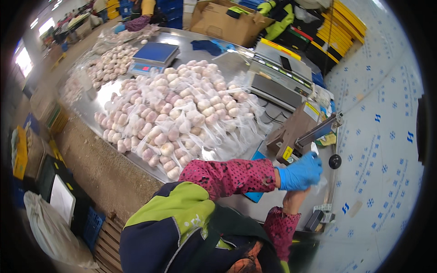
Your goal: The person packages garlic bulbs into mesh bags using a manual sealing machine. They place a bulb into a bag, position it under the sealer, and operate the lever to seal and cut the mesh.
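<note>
My left hand (300, 173), in a blue glove, reaches to the right with its fingers curled closed beside a brown lever machine (291, 125) with a black ball knob (335, 161). A bit of white material (314, 148) sticks up past the glove, and sheer film (321, 185) shows beside it; what the fingers grip is hidden. Just below comes my right hand (296, 199), mostly covered by the left glove, so its fingers do not show. To the left of both hands, garlic bulbs in white mesh bags (173, 113) lie in a large heap on the metal table (152, 170).
A blue-topped scale (154, 57) stands behind the heap, with loose garlic (109, 66) beyond it. At the back right are a grey sealing machine (280, 75), a cardboard box (227, 22) and yellow crates (339, 32). A film-covered panel (373, 136) borders the right. Another person's arm (136, 22) works far left.
</note>
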`<move>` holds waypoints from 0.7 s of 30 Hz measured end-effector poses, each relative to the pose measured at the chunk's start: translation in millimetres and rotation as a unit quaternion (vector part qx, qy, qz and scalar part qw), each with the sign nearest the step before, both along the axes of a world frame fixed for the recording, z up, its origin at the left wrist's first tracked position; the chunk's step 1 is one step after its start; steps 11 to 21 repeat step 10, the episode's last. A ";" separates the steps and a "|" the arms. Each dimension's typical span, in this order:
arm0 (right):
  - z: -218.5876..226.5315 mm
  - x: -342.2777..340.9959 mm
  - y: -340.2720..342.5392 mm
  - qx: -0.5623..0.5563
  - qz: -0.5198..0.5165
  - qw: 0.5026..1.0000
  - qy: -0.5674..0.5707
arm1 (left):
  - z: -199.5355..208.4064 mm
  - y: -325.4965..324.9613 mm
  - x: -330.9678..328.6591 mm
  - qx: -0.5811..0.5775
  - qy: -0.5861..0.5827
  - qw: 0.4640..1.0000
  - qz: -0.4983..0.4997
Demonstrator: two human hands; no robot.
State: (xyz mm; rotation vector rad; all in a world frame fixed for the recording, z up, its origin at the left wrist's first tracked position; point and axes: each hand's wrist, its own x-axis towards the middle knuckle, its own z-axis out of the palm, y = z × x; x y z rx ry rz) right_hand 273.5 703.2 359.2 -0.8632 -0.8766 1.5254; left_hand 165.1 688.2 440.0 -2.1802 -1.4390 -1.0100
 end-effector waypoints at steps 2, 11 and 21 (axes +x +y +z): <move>-19.0 34.4 23.6 0.200 0.027 0.971 -0.129 | 0.7 -9.0 -1.4 0.109 -0.079 0.989 -0.066; 15.2 155.2 -16.2 0.149 -0.242 0.929 -0.237 | -74.0 -119.7 -199.0 -0.022 -0.404 0.893 0.198; 15.2 155.2 -16.2 0.149 -0.242 0.929 -0.237 | -74.0 -119.7 -199.0 -0.022 -0.404 0.893 0.198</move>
